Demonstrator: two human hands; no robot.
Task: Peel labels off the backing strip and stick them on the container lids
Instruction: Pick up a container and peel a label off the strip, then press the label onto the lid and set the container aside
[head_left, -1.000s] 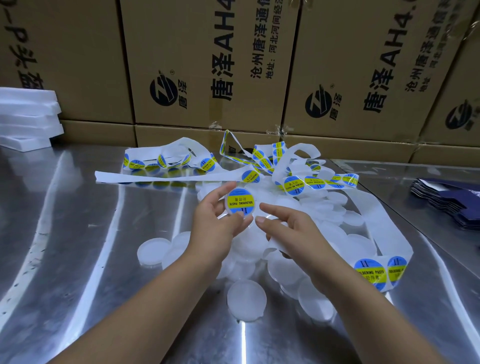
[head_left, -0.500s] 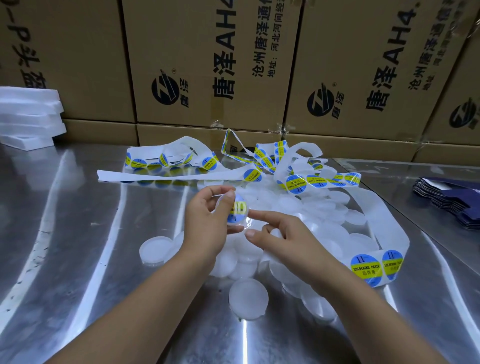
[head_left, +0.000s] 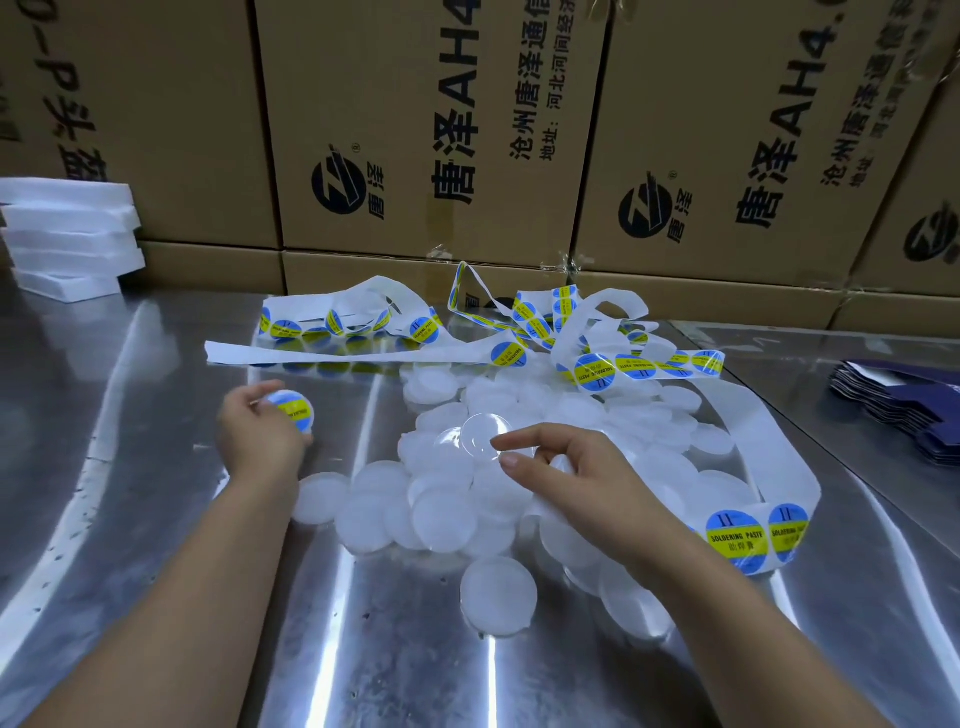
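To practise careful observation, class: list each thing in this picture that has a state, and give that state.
left hand: grips labelled lid
labelled lid: label stuck on
right hand: pinches bare lid
bare lid: unlabelled, held over pile
lid pile: unlabelled, heaped
backing strip: tangled, some labels remaining
cardboard boxes: closed, stacked

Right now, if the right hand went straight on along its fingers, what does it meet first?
The clear lid: the right hand points left at it, thumb and index seemingly pinching its edge. Beyond, the pile of white lids; depth unclear.
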